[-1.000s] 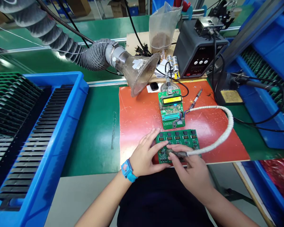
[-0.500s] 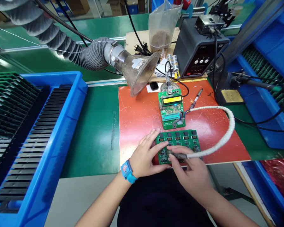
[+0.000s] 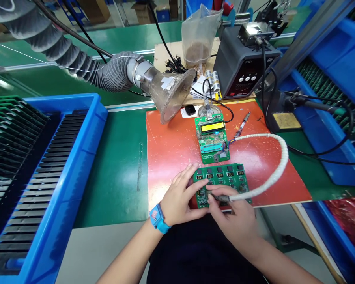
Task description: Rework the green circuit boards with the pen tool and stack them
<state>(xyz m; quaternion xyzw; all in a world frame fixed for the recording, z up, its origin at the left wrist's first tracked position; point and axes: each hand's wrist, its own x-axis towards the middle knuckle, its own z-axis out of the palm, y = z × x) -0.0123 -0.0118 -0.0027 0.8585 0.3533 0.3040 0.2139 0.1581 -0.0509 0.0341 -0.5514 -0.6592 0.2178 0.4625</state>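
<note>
A green circuit board panel (image 3: 221, 172) with several small digit displays lies flat at the front of the red mat. My left hand (image 3: 180, 195) grips its left end, the index finger across the top and the thumb along the front edge. My right hand (image 3: 235, 213) pinches a dark-ended probe (image 3: 221, 198) on a thick white-wrapped cable (image 3: 279, 169). The probe's tip is down at the left part of the panel, mostly hidden by my fingers. Just behind the panel sits a programmer board (image 3: 213, 138) with a lit yellow screen and a teal socket; the cable runs to its right side.
A blue bin (image 3: 87, 134) with upright boards in black racks stands at left. A fume hose funnel (image 3: 174, 92) hangs over the red mat (image 3: 168, 146). Behind are a soldering station (image 3: 245, 59) and a plastic bag (image 3: 199, 39). A pen (image 3: 242, 124) lies right of the programmer.
The view has shifted slightly, so everything sits a little further left and lower. Both hands keep their places on the panel and the probe.
</note>
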